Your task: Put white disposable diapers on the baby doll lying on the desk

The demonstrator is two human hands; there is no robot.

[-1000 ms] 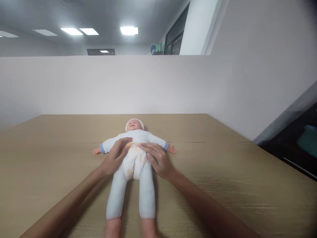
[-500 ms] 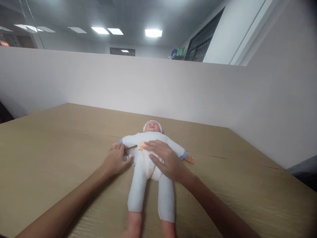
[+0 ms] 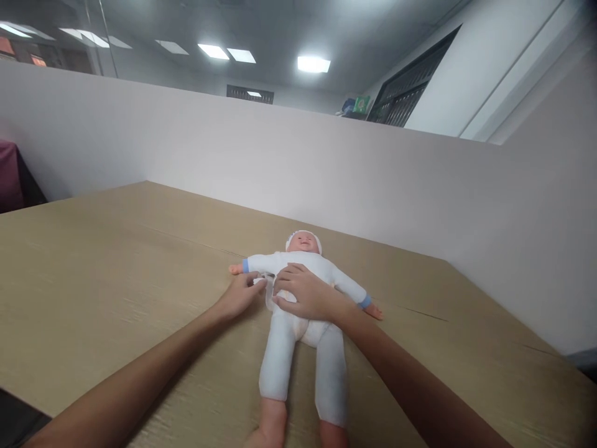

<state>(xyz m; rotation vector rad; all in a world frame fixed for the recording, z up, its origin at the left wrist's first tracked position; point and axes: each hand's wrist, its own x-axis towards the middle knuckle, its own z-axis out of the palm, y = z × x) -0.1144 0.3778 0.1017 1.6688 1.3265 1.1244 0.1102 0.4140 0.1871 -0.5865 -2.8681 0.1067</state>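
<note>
A baby doll (image 3: 305,261) in a white suit with blue cuffs lies on its back, head away from me and legs toward me. Around its hips is a white diaper (image 3: 305,333). My right hand (image 3: 305,292) lies over the diaper's front at the belly, fingers extended and pointing left, covering much of it. At the doll's side, my left hand (image 3: 240,295) has thumb and fingers closed on the diaper's side tab (image 3: 260,281), pulled out from the waist. A pale side flap hangs between that hand and the doll.
The doll rests on a large wood-toned table (image 3: 163,249). A white partition (image 3: 224,155) rises behind the table and along the right. Dark red cloth (image 3: 9,177) shows at the far left. Ceiling lights (image 3: 313,64) are visible above the partition.
The view has shifted left. My left hand has closed on the tab and lifted it near the waist. My right hand has slid slightly toward the doll's left-of-view side, staying on the diaper.
</note>
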